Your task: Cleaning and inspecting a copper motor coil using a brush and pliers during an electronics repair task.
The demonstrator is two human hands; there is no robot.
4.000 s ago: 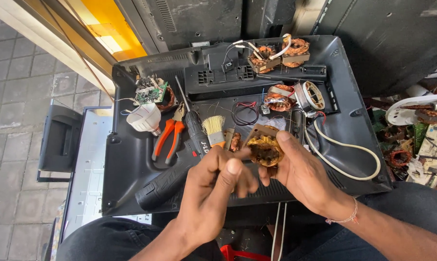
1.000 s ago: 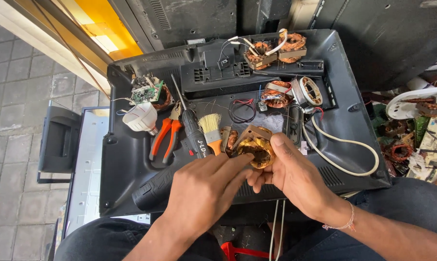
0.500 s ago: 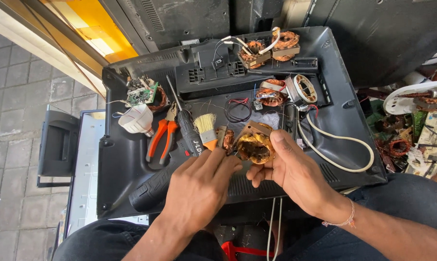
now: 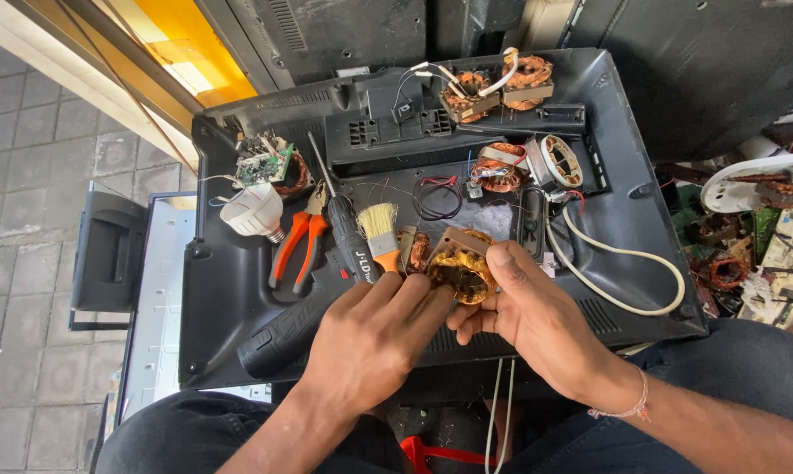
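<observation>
While the right hand point(image 4: 537, 320) cradles a copper-wound motor coil point(image 4: 460, 268) from below, thumb pressed on its top edge and fingers curled under it, the left hand point(image 4: 374, 338) reaches in from the side, fingertips bunched together and touching the coil's near face. The coil is held just above the upturned black television back cover point(image 4: 229, 298) that serves as a work surface across the person's lap. The work in hand appears to be close inspection or picking at the copper windings; the next move would seem to call for a firm hold by the right hand and a fine pinch from the left fingers, since thin wire tears easily. Both forearms come in low from the bottom of the frame, wrists level, the hands meeting at the centre. Just beyond the fingers lie a small paintbrush point(image 4: 380, 233) with an orange ferrule, a black-handled screwdriver point(image 4: 344, 224) and orange-handled pliers point(image 4: 295, 246). Farther back sit a white lamp housing point(image 4: 251, 211), a green circuit board point(image 4: 265, 164) and more wound coils point(image 4: 493, 83), with a white cable point(image 4: 624, 285) looping at right.
</observation>
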